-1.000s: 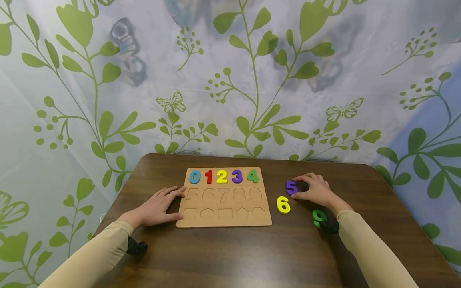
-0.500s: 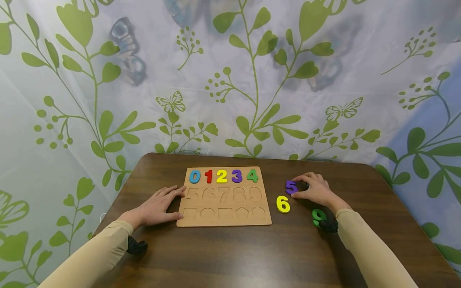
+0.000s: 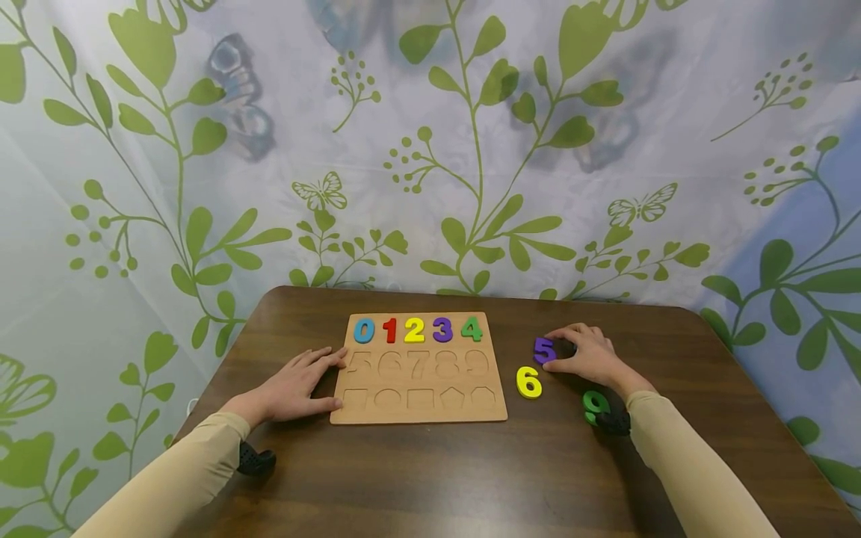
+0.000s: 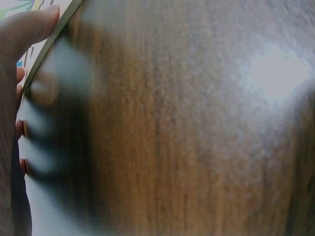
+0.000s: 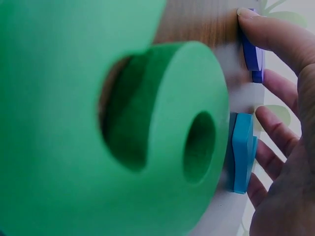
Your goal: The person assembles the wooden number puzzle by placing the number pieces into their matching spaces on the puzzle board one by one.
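Observation:
The wooden number board (image 3: pixel 402 382) lies flat on the table, with 0, 1, 2, 3 and 4 set in its top row; the lower two rows show bare outlines. My left hand (image 3: pixel 292 385) rests at the board's left side, fingertips and thumb touching its edge. To the right of the board, my right hand (image 3: pixel 587 359) pinches the purple number 5 (image 3: pixel 543 350) between thumb and index finger, near the table top. In the right wrist view, a blue piece (image 5: pixel 242 152) lies under the other fingers; its shape cannot be made out.
Just in front of the purple 5 lies a yellow number 6 (image 3: pixel 522 382). A green number 9 (image 5: pixel 170 123) sits below my right wrist, partly covered by the black wrist camera (image 3: pixel 613 423). Behind the brown table (image 3: pixel 430 478) hangs a leaf-patterned curtain (image 3: pixel 377 246).

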`<act>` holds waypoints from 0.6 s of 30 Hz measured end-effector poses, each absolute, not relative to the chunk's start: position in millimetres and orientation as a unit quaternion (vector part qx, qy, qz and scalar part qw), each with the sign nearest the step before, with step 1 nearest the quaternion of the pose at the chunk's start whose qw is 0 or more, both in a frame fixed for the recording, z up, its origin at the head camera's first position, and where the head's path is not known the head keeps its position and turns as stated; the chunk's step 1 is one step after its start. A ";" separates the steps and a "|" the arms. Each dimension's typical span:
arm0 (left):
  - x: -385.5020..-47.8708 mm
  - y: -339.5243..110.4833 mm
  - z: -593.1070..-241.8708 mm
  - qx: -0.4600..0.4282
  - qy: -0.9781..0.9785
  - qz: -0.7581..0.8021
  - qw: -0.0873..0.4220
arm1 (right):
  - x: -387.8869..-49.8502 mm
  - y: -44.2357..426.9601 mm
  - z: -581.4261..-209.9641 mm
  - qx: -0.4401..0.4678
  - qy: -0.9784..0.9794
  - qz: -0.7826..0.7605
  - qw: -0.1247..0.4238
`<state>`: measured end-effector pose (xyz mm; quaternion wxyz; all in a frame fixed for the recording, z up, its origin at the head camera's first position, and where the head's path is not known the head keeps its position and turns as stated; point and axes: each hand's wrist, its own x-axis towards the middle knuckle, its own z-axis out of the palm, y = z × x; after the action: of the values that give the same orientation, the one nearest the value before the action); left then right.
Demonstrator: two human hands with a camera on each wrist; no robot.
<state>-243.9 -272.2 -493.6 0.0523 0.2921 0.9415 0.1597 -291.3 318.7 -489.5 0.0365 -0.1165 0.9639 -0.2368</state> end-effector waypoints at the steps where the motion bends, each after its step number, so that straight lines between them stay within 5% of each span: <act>1: -244.0 -272.0 -493.5 0.291 0.942 0.160 0.055 | -291.1 318.7 -489.6 -0.117 0.964 -0.237 0.036; 18: -244.2 -271.3 -493.5 0.295 0.941 0.159 0.043 | -290.8 309.8 -478.3 -0.119 0.967 -0.223 0.001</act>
<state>-244.2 -271.3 -493.5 0.0435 0.2953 0.9410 0.1594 -290.8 309.8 -478.3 0.0014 -0.1193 0.9674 -0.2232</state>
